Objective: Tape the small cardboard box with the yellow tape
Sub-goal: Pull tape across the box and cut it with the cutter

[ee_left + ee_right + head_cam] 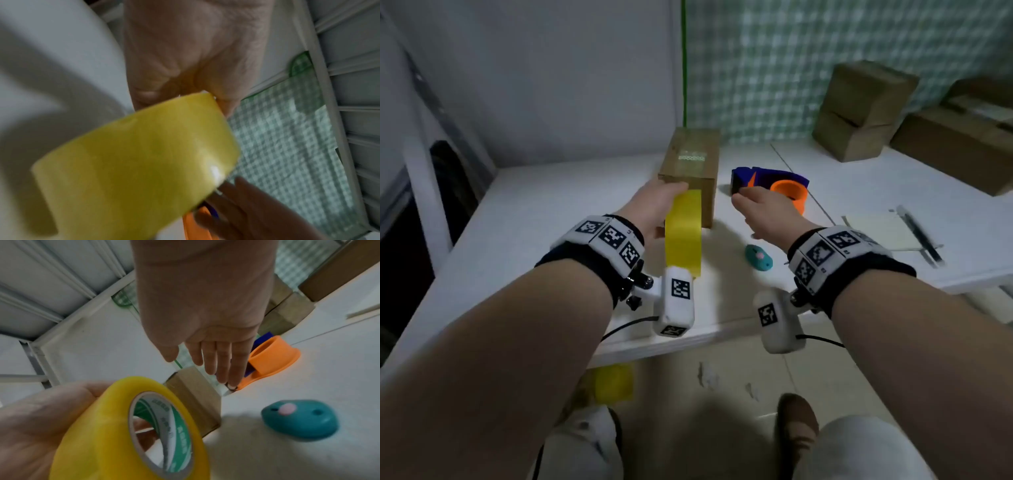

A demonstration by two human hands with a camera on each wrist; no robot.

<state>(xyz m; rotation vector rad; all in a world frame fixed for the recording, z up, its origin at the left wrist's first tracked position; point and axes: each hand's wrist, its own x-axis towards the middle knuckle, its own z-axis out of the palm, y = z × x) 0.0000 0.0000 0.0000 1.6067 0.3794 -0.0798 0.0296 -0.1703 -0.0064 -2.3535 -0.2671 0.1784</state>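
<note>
White worktop carried the small cardboard box. Just before the box, the left hand gripped the yellow tape, fingers clamped; right of it, the right hand hovered, fingers straight and apart.

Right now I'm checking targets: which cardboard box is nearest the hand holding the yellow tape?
The small cardboard box just beyond the left hand; the other boxes sit far right against the wall.

On the table, the box stands left of the tape dispenser, the roll before it.
</note>
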